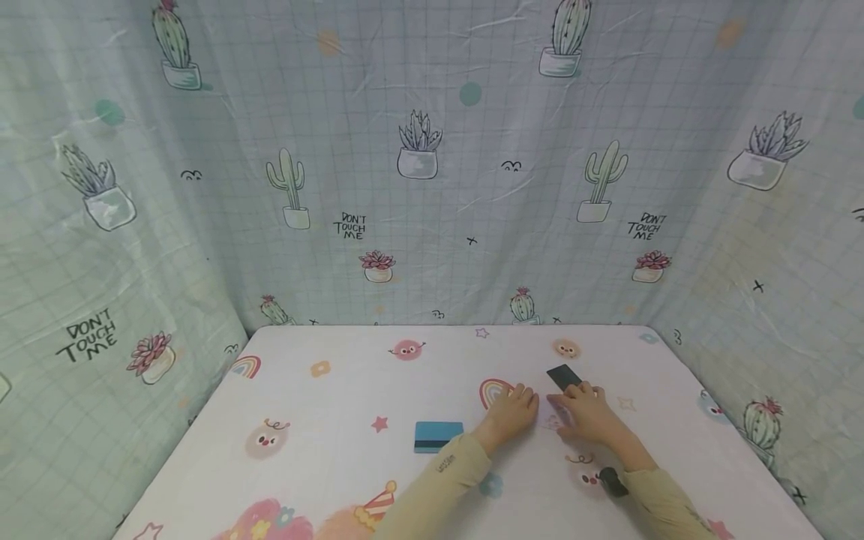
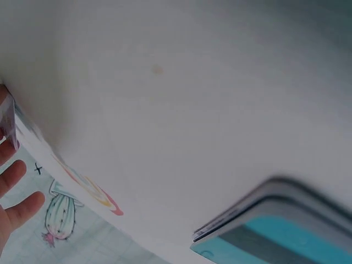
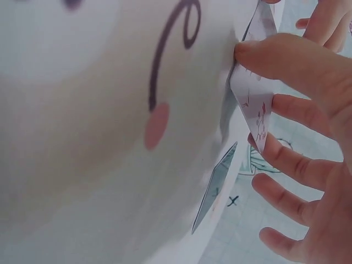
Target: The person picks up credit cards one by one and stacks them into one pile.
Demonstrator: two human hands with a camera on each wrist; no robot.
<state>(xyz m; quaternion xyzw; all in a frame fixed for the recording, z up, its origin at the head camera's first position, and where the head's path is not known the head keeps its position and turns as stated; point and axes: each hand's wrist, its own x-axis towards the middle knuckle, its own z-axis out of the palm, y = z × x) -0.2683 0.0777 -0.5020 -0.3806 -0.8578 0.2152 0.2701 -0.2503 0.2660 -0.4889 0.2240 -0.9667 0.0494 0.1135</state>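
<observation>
A pale pinkish card (image 3: 256,104) with reddish print is held between both hands just above the tabletop. My right hand (image 1: 592,416) pinches it, thumb (image 3: 264,58) on one face and fingers behind the other. At the card's other end, my left hand (image 1: 509,415) pinches it between thumb and fingertip; in the left wrist view only a corner of the card (image 2: 9,118) shows. A dark green card (image 1: 562,376) lies flat beyond my right fingers, partly hidden by them. Left of my left wrist lies a blue card (image 1: 439,432) with a dark stripe, its layered edge seen in the left wrist view.
The table (image 1: 324,405) has a white cover printed with faces, stars and rainbows. A grid-patterned cactus curtain (image 1: 472,202) hangs behind it and on both sides. A dark rounded object (image 1: 613,482) sits beside my right wrist.
</observation>
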